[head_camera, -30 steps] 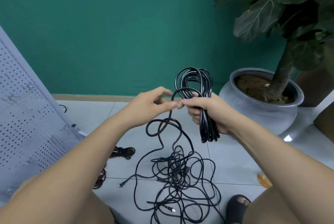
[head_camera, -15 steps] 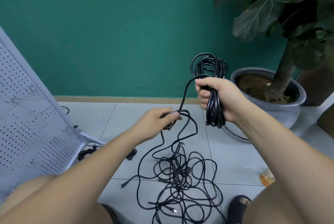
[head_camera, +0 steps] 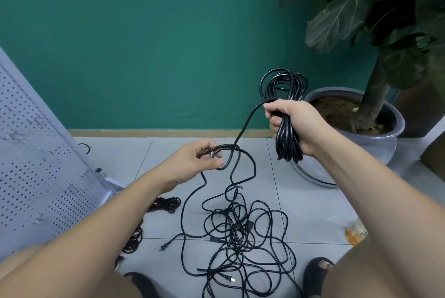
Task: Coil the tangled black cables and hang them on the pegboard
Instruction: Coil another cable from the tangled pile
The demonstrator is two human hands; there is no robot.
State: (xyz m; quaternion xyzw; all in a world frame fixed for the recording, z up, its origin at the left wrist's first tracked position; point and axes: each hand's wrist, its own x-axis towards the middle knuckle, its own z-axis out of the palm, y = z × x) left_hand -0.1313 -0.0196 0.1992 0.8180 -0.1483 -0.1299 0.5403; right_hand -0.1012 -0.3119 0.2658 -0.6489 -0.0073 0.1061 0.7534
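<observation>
Coiled bundle of black cable (head_camera: 287,141) held up off the floor, right of centre, in front of the grey plant pot (head_camera: 375,146). Its long axis runs near vertical: the upper loops rise above the fist toward the green wall (head_camera: 144,45), and the lower loops hang straight down below it. Right hand (head_camera: 292,124) is wrapped tight round the bundle's middle, fingers curled over the strands. One loose strand (head_camera: 245,124) leaves the top of the fist and slants down and left to the left hand (head_camera: 197,165), which sits lower, near centre. Its thumb and fingers pinch a small curl of that strand. From there the cable drops to the tangled heap (head_camera: 236,232) on the grey tiled floor (head_camera: 313,201) between the knees, with a two-pin plug (head_camera: 165,247) lying at the heap's left edge. Pegboard (head_camera: 36,165) leans at far left, with smaller dark cable bundles (head_camera: 168,204) on the floor near its foot. Black sandals (head_camera: 315,271) show at the bottom edge.
</observation>
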